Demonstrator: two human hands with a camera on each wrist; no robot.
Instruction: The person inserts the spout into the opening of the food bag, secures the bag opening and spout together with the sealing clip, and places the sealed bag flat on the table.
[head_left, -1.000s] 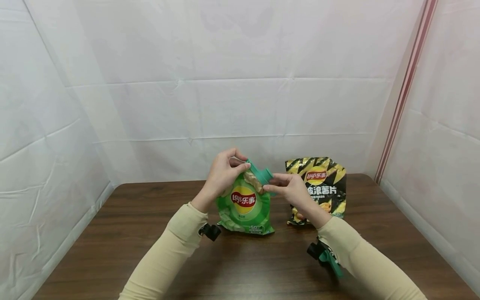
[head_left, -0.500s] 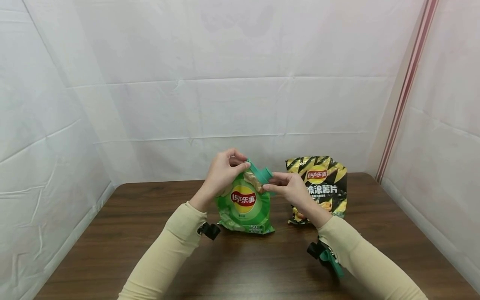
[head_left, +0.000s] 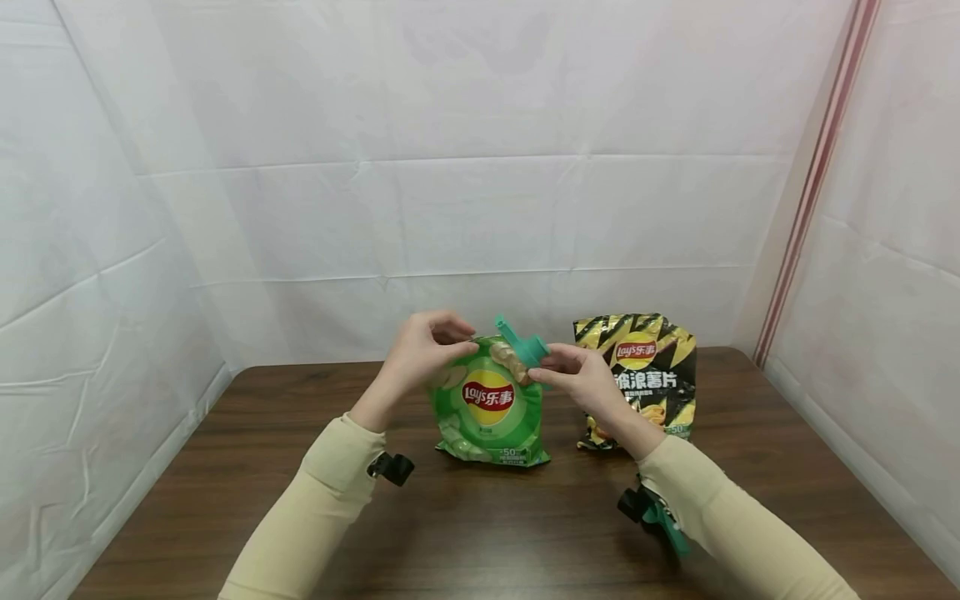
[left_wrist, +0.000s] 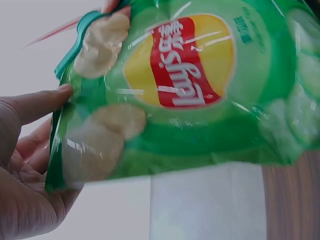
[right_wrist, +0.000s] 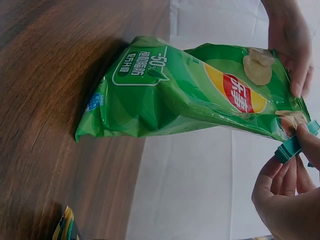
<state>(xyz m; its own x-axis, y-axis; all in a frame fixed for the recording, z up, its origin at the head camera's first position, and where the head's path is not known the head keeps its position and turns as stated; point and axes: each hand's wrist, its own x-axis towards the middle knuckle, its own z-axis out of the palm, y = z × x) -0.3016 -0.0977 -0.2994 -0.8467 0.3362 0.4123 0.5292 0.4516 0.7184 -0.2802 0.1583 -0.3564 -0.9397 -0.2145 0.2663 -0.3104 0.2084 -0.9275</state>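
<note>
A green Lay's chip bag (head_left: 486, 433) stands upright on the table. My left hand (head_left: 423, 354) pinches its top left corner, thumb in front and fingers behind, as the left wrist view shows from close up. At the top right corner sits a teal bag clip (head_left: 529, 348), its slim arm tilted up and to the left. Thumb and fingers of my right hand (head_left: 576, 377) hold the clip's wide end against the bag's edge. The right wrist view shows this clip (right_wrist: 292, 147) across the corner of the bag, with the left hand (right_wrist: 295, 52) at the other corner.
A black and yellow Lay's bag (head_left: 637, 354) stands to the right, partly behind my right hand. Another green clip (head_left: 670, 531) lies under my right forearm, beside the black wrist camera (head_left: 634, 503). White sheeting (head_left: 480, 217) walls the wooden table (head_left: 480, 533).
My left hand has let go of the clip's upper end and moved left and down to the bag's top left corner. The clip's arm now sticks up freely. My right hand has stayed put.
</note>
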